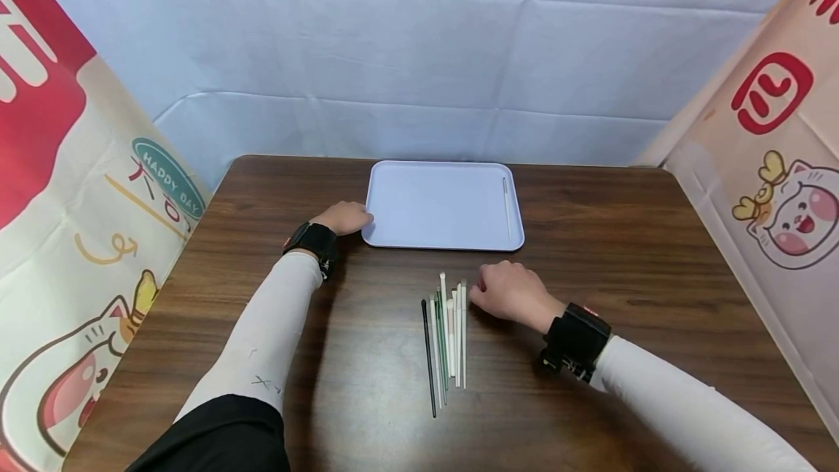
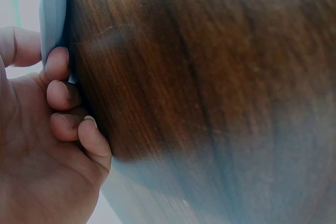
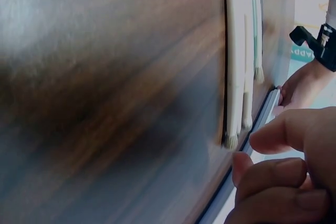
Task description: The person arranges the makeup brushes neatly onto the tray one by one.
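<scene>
My left hand grips the left edge of a white rectangular tray. In the left wrist view its thumb lies over the tray rim, with curled fingertips against the underside. One slim, pale paintbrush lies lengthwise along the tray's right side. Nearer the front, several paintbrushes with white and green handles, and one black stick, lie in a bundle on the table. Just right of their upper ends hovers my right hand, fingers loosely bent, thumb and forefinger apart, holding nothing. Bristles show near its fingertips.
The brown wooden table ends behind the tray at a pale cloth backdrop. Printed cloth panels stand on both sides. Each wrist wears a black camera strap.
</scene>
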### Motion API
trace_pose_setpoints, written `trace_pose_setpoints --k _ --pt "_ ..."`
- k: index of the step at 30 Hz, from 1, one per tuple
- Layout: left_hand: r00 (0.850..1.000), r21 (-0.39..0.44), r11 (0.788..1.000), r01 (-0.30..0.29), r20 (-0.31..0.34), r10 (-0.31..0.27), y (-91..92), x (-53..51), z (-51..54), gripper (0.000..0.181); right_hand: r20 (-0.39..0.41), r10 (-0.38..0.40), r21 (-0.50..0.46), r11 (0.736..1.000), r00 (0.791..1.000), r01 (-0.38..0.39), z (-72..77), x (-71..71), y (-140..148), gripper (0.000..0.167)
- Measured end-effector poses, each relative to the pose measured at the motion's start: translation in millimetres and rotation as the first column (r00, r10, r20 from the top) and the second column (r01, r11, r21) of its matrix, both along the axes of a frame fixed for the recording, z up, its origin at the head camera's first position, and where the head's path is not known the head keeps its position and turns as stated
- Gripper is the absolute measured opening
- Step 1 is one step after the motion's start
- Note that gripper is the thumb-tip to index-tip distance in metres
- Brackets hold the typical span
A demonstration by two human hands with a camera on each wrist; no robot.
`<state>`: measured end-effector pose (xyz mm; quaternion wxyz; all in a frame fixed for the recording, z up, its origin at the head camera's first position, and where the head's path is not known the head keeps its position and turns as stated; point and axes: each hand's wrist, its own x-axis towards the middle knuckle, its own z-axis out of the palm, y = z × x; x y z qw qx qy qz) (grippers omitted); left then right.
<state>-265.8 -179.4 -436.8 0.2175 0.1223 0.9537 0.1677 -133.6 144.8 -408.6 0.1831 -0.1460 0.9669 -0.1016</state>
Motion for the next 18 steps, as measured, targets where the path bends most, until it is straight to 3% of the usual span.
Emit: trace_pose_setpoints --k 9,18 --pt "1.000 0.000 1.000 -0.005 -0.002 0.005 -0.1 0.0 -0.5 0.052 -0.043 0.035 -0.001 0.999 0.998 -0.035 -4.6 10.3 -6.1 0.031" --pt "1.000 0.001 1.000 -0.010 -0.003 0.010 0.2 0.0 -0.9 0.055 -0.020 0.056 -0.013 0.998 0.998 -0.057 -4.8 19.4 -11.1 0.035"
